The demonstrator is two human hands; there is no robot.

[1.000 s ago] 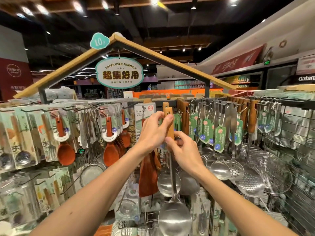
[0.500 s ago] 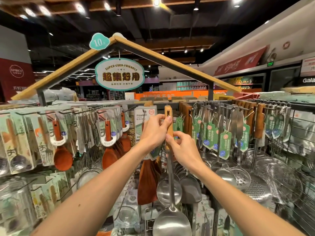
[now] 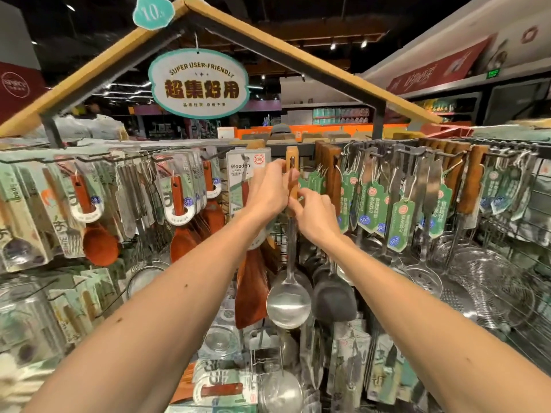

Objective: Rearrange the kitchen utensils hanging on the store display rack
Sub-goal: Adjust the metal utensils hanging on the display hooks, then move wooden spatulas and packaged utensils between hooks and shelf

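Note:
A steel ladle (image 3: 288, 302) with a light wooden handle hangs upright at the middle of the display rack (image 3: 298, 144), its handle top at the rack's top bar. My left hand (image 3: 269, 189) grips the wooden handle from the left. My right hand (image 3: 314, 216) pinches the handle's lower end from the right. Whether the handle's hole sits on a hook is hidden by my fingers. A dark spatula (image 3: 334, 299) and a brown wooden turner (image 3: 250, 293) hang right beside the ladle's bowl.
Orange spoons in card packs (image 3: 182, 201) fill the hooks to the left. Steel skimmers and ladles with green tags (image 3: 401, 222) crowd the hooks to the right, with wire strainers (image 3: 489, 290) beyond. Packaged goods hang on lower hooks (image 3: 348, 365). A wooden roof frame (image 3: 268, 46) with a sign spans overhead.
The ladle has gone up and toward the rack, its handle top now at the top bar. Both hands rose with it, still holding the handle. The view has moved closer.

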